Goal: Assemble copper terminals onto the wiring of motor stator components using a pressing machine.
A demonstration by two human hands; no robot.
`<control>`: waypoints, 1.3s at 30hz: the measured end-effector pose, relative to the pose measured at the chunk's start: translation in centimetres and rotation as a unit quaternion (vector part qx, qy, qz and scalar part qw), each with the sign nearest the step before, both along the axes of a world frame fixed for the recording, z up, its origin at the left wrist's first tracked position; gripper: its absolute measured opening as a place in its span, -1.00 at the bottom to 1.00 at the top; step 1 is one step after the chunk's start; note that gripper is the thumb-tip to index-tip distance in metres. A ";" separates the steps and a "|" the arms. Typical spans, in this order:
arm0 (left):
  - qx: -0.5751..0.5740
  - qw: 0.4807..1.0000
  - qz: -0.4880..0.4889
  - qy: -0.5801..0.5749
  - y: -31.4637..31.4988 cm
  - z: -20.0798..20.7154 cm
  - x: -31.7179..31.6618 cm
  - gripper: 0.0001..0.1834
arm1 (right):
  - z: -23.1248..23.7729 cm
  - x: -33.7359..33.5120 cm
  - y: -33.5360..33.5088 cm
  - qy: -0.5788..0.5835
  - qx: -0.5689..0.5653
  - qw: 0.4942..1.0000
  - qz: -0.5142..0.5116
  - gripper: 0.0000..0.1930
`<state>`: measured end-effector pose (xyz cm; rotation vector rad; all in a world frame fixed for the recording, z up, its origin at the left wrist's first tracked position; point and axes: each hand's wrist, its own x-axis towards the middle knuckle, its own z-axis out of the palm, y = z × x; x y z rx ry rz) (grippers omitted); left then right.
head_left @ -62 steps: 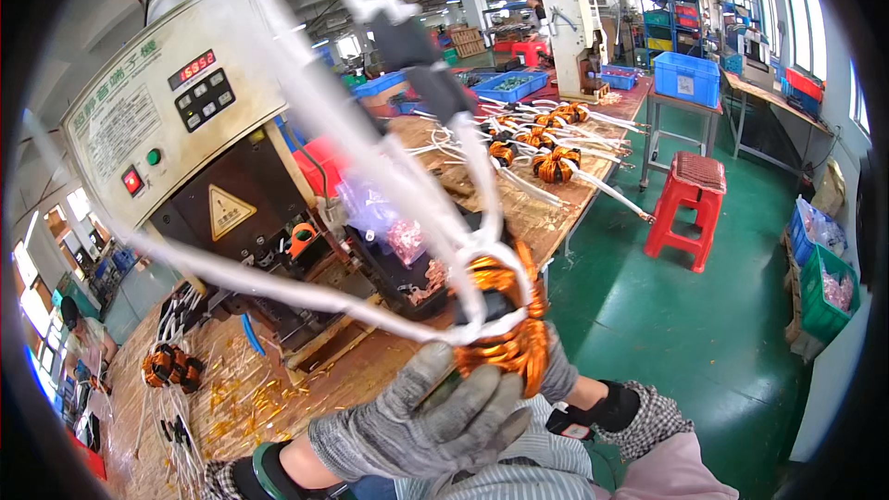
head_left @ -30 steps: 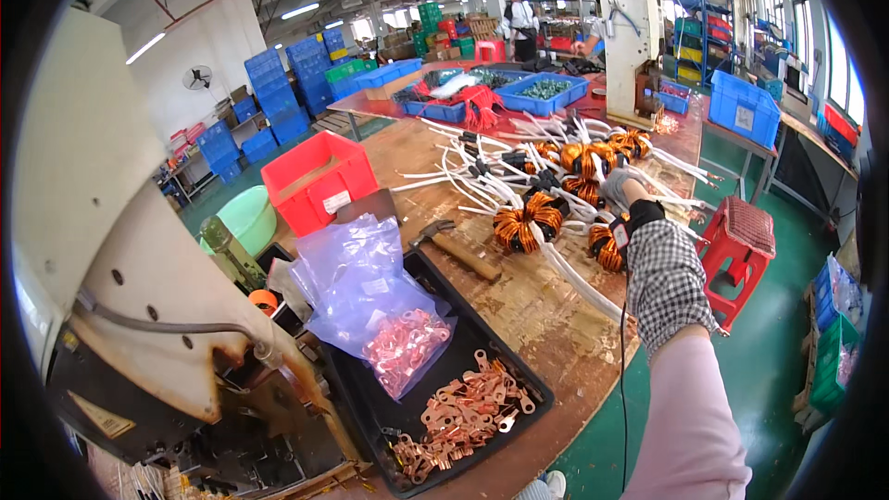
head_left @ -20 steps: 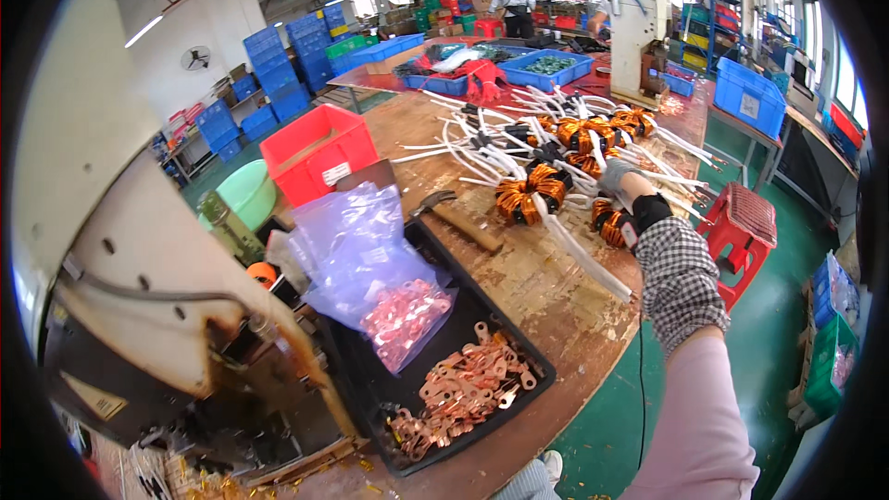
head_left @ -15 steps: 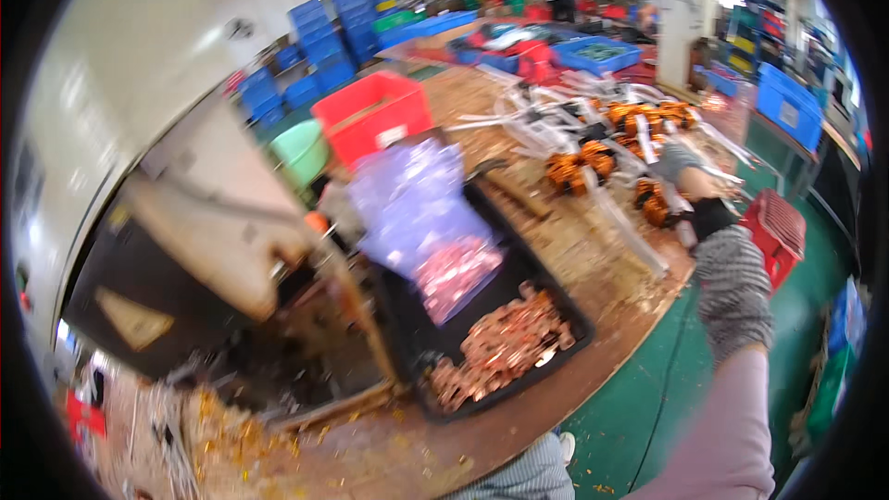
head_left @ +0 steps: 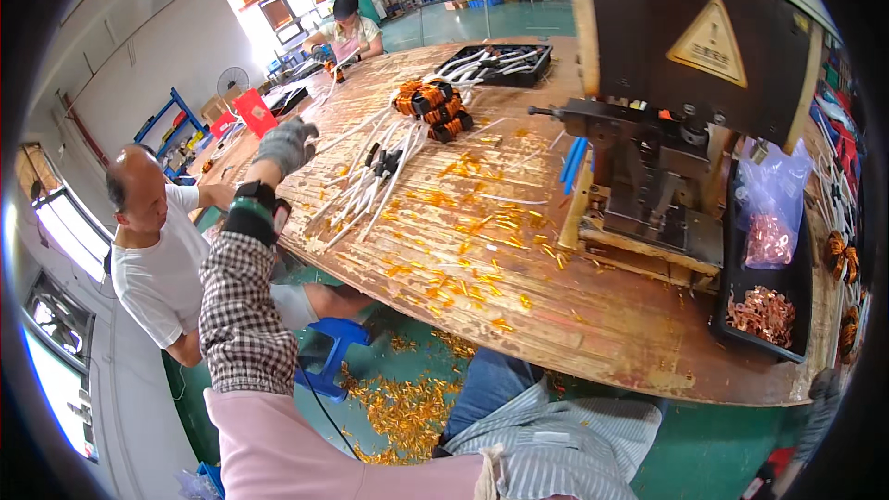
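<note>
A gloved left hand [head_left: 285,148] stretches out over the left side of a worn wooden workbench [head_left: 602,338].
From where I stand, I can't tell whether its fingers grip anything; the stack of copper-wound toroidal coils [head_left: 431,109] lies to its right on the bench, white leads [head_left: 381,171] fanned toward the near edge. The right hand [head_left: 822,398] is a blur at the near right, its grip unreadable, near a black tray [head_left: 738,273] of copper lug terminals [head_left: 761,315].

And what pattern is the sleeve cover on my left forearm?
The sleeve cover is dark-and-white checked; it shows best in the head view.
</note>
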<state>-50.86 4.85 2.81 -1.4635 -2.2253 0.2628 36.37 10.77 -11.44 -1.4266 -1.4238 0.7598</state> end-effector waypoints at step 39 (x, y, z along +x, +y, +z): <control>0.123 0.992 -0.024 -0.003 13.4 -3.9 10.0 -0.72 | -12.9 -27.3 -1.3 -0.371 0.243 0.890 0.107 -0.86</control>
